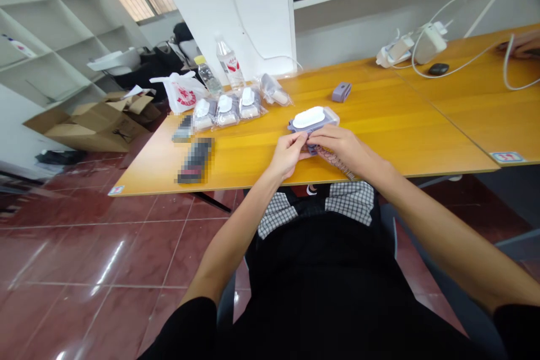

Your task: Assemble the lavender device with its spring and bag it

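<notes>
At the table's near edge my left hand (289, 154) is closed, its thumb and fingers pinching a small purple-grey piece (313, 149). My right hand (340, 143) meets it there, fingers bent together on the same piece; their tips are partly hidden. From under the right hand a thin coiled cord (340, 164) trails toward the table edge. Just beyond both hands lies a purple-grey case with a white ribbed oval top (310, 118), close to the fingertips. Farther back a purple-grey strap-like loop (341, 91) rests on the wood.
Several bagged purple-grey and white items (226, 109) line the back left, near two bottles (232, 64) and a white plastic bag (181, 93). A blurred dark object (196, 160) lies at left. Chargers (430, 42), a mouse (439, 69) and another person's hand (523, 45) are at right.
</notes>
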`<control>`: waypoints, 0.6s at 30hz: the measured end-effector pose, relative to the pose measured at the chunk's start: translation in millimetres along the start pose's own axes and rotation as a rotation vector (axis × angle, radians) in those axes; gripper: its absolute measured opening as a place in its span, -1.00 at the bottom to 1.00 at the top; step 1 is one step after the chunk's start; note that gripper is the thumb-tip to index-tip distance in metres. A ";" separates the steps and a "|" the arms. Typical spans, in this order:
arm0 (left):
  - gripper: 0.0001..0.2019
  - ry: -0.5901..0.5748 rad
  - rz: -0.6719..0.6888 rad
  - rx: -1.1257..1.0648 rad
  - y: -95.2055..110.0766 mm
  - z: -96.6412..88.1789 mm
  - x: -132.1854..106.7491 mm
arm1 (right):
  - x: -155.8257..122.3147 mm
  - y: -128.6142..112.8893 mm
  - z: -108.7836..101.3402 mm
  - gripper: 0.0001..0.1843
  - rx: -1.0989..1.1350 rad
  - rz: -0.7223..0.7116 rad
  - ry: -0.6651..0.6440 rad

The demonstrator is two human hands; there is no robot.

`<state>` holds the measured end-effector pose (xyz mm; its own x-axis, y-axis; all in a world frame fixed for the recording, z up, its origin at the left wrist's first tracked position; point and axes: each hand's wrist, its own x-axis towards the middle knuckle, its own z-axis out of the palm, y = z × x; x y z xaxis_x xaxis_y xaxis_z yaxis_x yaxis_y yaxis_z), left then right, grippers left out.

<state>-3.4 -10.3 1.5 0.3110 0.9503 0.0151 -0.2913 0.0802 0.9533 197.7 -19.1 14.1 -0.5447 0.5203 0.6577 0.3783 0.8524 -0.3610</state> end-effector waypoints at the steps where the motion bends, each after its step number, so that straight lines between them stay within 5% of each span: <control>1: -0.64 0.015 0.006 -0.016 -0.4 0.3 -0.3 | -0.6 -0.5 3.4 -0.67 -0.016 -0.014 0.018; 11: -0.74 0.142 0.035 -0.073 1.3 6.2 -3.9 | -1.5 4.3 21.4 -0.66 0.003 0.018 0.127; 18: -0.78 0.105 0.073 -0.047 0.5 8.4 -3.4 | -3.7 17.8 18.8 -0.69 -0.020 0.072 0.178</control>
<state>3.0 -16.0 4.4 0.1918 0.9802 0.0498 -0.3528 0.0215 0.9355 192.4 -4.9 -7.1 -0.3752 0.5611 0.7378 0.4271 0.8111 -0.3996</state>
